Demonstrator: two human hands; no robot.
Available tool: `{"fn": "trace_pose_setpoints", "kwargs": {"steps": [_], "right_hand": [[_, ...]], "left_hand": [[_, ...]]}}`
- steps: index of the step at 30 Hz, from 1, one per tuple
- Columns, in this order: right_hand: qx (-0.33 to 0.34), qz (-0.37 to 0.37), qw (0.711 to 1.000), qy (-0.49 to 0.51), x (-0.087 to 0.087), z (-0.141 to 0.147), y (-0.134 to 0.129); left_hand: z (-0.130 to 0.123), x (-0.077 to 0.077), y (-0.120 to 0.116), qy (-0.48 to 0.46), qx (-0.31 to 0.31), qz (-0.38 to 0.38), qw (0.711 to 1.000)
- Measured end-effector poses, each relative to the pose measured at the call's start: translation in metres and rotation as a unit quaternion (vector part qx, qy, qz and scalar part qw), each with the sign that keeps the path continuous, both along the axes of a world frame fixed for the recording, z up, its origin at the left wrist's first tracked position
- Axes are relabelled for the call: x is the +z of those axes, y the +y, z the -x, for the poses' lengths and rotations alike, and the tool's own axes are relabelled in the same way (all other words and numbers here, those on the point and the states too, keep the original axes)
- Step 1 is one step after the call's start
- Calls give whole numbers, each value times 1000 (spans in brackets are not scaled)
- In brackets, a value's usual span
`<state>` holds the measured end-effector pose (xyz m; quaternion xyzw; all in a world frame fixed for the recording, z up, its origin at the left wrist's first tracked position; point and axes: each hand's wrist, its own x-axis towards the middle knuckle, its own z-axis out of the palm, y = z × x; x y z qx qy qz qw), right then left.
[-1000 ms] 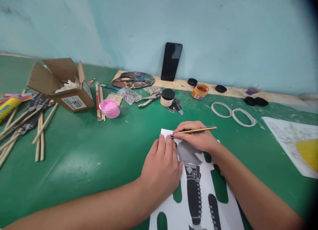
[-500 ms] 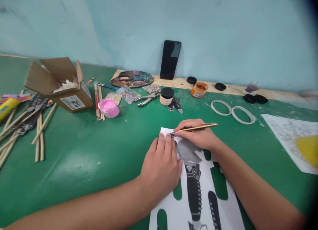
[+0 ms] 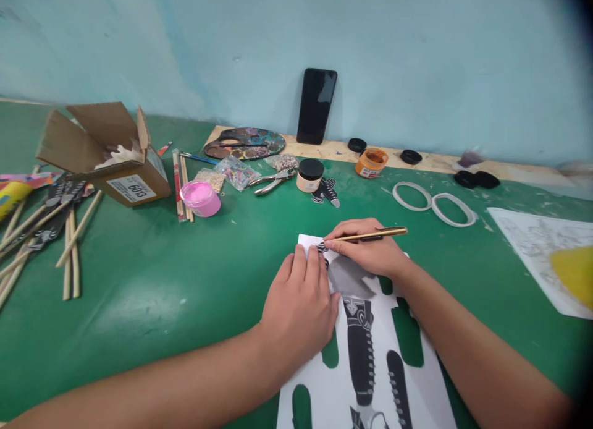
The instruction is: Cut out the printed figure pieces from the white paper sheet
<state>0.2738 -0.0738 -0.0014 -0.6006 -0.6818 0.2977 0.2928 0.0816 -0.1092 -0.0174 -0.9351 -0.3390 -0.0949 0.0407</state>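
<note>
A white sheet [image 3: 324,395] with printed black figures and several cut-out openings lies on the green table. My left hand [image 3: 301,296] rests flat on its upper left part, fingers stretched out and pressing the paper. Just right of those fingertips, my right hand [image 3: 365,246] pinches a slim gold pen-shaped tool [image 3: 391,231]. The tool slants down to the left, its point at a small black printed figure [image 3: 321,247] near the sheet's top corner. Fingers hide the tip itself. A printed black part with a row of pale studs [image 3: 360,361] shows below my hands.
Left stand an open cardboard box [image 3: 139,185], wooden sticks [image 3: 69,256] and a pink paint tub [image 3: 201,200]. Farther back are pliers [image 3: 273,182], a black-lidded jar [image 3: 310,175], an orange paint jar [image 3: 371,163], a palette [image 3: 245,143] and a leaning phone [image 3: 317,106]. White rings [image 3: 453,211] lie right.
The whole view has shifted slightly, with the background things a little higher and further left. Both hands keep nearly the same place on the sheet, and the tool is still held.
</note>
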Motion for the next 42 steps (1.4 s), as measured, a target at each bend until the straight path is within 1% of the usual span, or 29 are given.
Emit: {"fn": "trace_pose_setpoints", "kwargs": {"steps": [17,25,42], "right_hand": [[11,-13,1000,-1,-1,-6,0],[8,7,1000,28,-2,-8,-2],[-1,20,999,28,-1,-9,-3]], "left_hand": [[1,1,1,2,-9,-3,1000],[1,1,1,5,-10,-1,1000],[1,1,2,2,-8,1,1000]]}}
